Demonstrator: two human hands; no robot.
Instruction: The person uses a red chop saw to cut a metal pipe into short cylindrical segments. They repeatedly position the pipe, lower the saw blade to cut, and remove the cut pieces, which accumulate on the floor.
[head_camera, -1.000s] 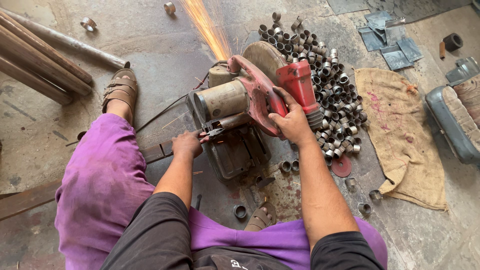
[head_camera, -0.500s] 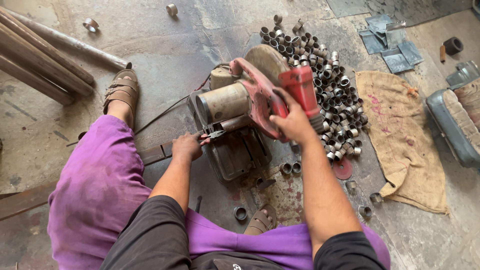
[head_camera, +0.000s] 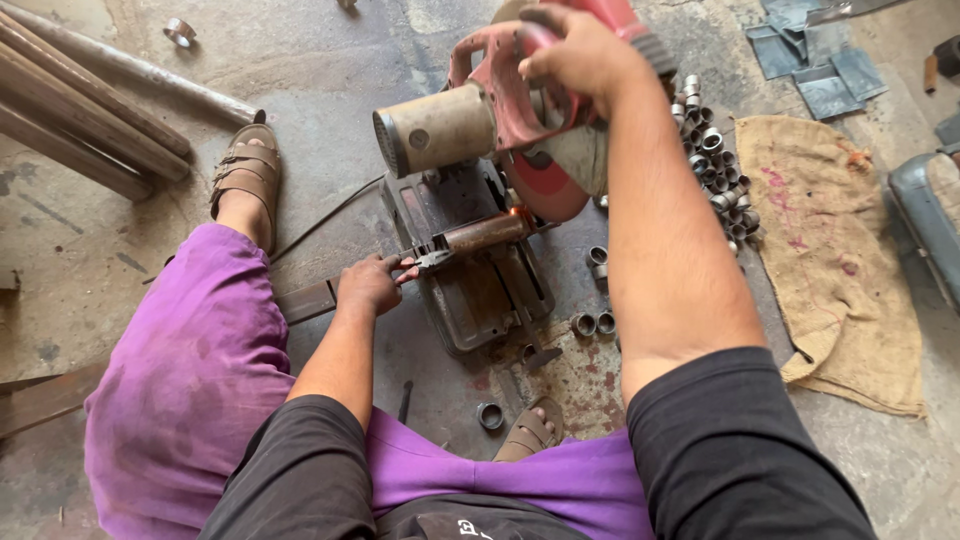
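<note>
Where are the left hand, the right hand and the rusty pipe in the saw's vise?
left hand (head_camera: 368, 285), head view, back of the hand
right hand (head_camera: 580, 50), head view, back of the hand on the saw handle
rusty pipe (head_camera: 485, 234), head view, middle of its length

The saw (head_camera: 520, 110) is red, with a dull tan motor drum on its left. The pipe (head_camera: 480, 235) under it is rusty brown, glowing orange at its right end. The trousers (head_camera: 200, 370) are purple and the sleeves (head_camera: 730, 450) black. The sandal (head_camera: 245, 170) is brown. The sack (head_camera: 830, 250) on the right is tan with pink stains. The cut rings (head_camera: 715, 150) are shiny grey.
</note>
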